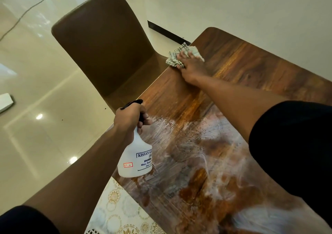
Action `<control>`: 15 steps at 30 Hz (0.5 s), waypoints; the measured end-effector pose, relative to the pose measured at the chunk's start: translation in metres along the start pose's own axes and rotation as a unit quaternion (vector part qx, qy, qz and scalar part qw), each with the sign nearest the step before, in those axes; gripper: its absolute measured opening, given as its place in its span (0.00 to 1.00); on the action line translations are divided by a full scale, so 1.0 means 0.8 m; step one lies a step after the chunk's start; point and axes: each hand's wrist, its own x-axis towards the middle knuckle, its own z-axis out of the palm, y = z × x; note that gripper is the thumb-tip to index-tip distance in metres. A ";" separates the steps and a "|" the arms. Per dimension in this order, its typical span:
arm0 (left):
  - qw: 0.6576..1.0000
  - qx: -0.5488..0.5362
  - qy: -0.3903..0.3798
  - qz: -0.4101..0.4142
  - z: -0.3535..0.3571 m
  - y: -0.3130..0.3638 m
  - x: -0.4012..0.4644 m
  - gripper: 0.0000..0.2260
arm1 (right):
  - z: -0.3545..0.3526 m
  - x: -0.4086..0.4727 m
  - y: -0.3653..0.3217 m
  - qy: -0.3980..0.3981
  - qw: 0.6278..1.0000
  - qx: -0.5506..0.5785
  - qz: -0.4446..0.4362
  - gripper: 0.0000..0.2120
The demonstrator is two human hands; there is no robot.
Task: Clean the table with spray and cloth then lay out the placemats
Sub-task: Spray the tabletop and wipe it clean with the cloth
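Head view: right hand (191, 66) at upper center presses checked cloth (181, 54) flat on wooden table (242, 68) near its edge, fingers spread over it. Left hand (130, 117) mid-frame grips white spray bottle (135, 153) by the neck. Patterned placemat (122, 210) bottom center; brown chair (106, 45) upper left.

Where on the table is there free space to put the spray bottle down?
The wooden table is bare between the spray bottle and the checked cloth, though streaked wet nearest the bottle. Beyond the right hand, the far end is bare and looks dry. Only the cloth corner is occupied.
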 end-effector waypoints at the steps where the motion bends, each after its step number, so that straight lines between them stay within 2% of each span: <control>1: 1.000 0.000 0.001 0.000 -0.002 -0.001 0.000 0.08 | 0.006 0.002 -0.008 -0.001 1.000 0.001 0.012 0.27; 3: 1.000 0.004 0.001 -0.001 -0.005 -0.004 -0.002 0.07 | 0.018 -0.011 -0.027 0.005 1.000 -0.007 0.020 0.27; 5: 1.000 0.005 0.004 -0.003 -0.009 -0.006 -0.005 0.08 | 0.026 -0.036 -0.048 0.004 1.000 -0.015 -0.012 0.27; 10: 1.000 -0.017 0.020 -0.002 -0.018 -0.015 -0.019 0.07 | 0.067 -0.128 -0.116 -0.056 0.982 -0.026 -0.179 0.28; 12: 0.999 -0.023 0.023 0.003 -0.020 -0.021 -0.026 0.07 | 0.073 -0.142 -0.117 -0.074 0.969 -0.037 -0.231 0.28; 15: 1.000 -0.025 0.018 0.003 -0.022 -0.028 -0.035 0.10 | 0.047 -0.128 -0.098 -0.084 0.967 -0.030 -0.237 0.28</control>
